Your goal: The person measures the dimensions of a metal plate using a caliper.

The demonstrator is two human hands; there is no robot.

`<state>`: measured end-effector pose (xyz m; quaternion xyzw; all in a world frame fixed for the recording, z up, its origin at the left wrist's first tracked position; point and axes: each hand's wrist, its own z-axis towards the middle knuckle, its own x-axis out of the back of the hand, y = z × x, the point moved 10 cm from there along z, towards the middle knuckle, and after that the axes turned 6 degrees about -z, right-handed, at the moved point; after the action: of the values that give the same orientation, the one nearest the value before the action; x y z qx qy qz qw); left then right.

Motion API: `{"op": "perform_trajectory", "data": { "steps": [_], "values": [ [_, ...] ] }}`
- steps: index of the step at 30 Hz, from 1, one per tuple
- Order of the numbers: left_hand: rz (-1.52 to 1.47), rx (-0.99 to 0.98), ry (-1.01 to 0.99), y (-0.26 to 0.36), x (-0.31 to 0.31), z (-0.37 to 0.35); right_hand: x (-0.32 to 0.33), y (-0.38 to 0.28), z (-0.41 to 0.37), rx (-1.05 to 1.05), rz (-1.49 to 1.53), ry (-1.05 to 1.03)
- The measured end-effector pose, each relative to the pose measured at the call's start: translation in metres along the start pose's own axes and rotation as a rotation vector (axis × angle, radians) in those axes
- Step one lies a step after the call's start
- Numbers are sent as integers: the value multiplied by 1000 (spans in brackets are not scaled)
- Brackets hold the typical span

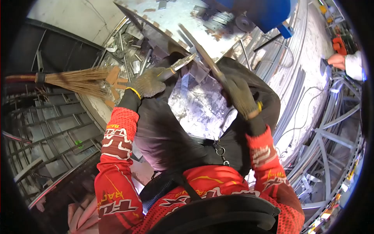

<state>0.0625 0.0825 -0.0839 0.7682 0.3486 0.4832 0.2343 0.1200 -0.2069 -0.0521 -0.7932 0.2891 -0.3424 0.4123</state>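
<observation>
My left hand [148,82], in a worn grey glove with a yellow cuff edge, is closed around a silver metal hand tool [181,63] whose exact kind I cannot tell. The tool points up and right, its tip close to the bar in my other hand. My right hand [239,93], gloved the same way, grips a long narrow brownish bar [204,54] that slants up and left and is slightly blurred. Beyond both, a whitish metal-topped table [171,17] carries small flat metal pieces [218,21].
A straw broom [74,80] lies at the left near metal offcuts [136,66]. Blue equipment [261,13] stands at the top. Long metal rods [278,58] and a welded frame [323,136] fill the right. Another person's hand [337,60] shows at the far right.
</observation>
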Motion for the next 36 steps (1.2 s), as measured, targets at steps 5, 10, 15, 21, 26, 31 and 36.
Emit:
{"op": "perform_trajectory", "data": {
  "steps": [5,10,15,21,26,31,36],
  "values": [
    [47,128,-108,8,-6,1,10,32,-35,-65,139,95],
    [-7,71,-7,-8,-6,2,24,-58,-11,128,167,90],
    [14,109,15,-9,-6,-1,-3,-12,-1,87,-85,-46],
    [17,44,24,-7,-5,2,4,-34,20,88,-130,-101],
    [75,130,76,9,9,-3,0,-81,54,593,-524,-38],
    [47,131,124,12,12,-8,-13,-96,40,735,-830,49],
    [4,29,-68,2,-13,1,-1,-68,-29,701,-659,120]
  ]
}}
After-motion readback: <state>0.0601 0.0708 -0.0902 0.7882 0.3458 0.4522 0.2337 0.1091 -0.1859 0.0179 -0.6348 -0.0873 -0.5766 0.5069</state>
